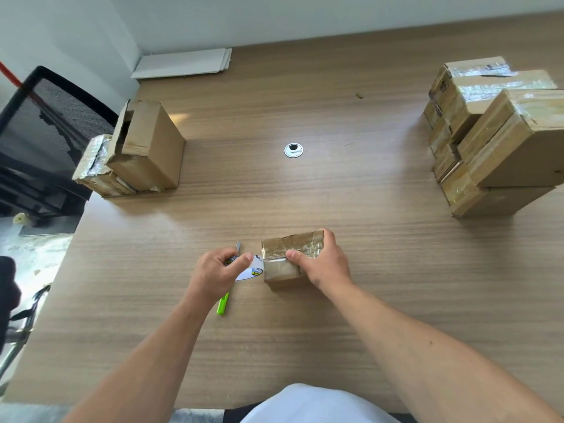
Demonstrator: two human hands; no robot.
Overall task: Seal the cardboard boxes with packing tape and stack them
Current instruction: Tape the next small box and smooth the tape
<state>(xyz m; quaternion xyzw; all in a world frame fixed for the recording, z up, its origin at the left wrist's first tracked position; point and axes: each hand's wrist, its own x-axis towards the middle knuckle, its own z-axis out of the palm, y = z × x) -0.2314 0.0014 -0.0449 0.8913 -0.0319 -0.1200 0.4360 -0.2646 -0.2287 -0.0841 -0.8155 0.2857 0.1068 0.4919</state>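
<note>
1. The worktop [305, 193] carries everything. Three groups of boxes sit on it: far right, far left, and near the middle.
2. The stack of sealed boxes [500, 132] stands at the far right, glossy tape across the tops. It lies well apart from both hands, on the right hand's side.
3. At the far left an open box [149, 145] stands upright with its flaps loose. Its inside is dark, so I cannot tell what it holds. A lower taped box [97, 169] touches its left side.
4. The small box [293, 242] in work sits at the near middle, long axis running left to right, its top already shiny with tape. It is closed, so its contents are hidden.
5. The right hand [323, 264] grips that box: thumb pressed on the taped top, fingers curled over the far right end.
6. The left hand [216, 267] pinches the tape roll [251, 271], fingers clamped on it. The roll lies just beside the box's left end; whether it touches I cannot tell.
7. A green-handled knife [222, 303] lies under the left hand, blade pointing away.
8. Judgement: the seal looks nearly finished. The coming move turns on pulling the roll leftward, away from the box, and cutting the tape free. The left hand is nearer both roll and knife, and the right hand is nearer for stacking.
</note>
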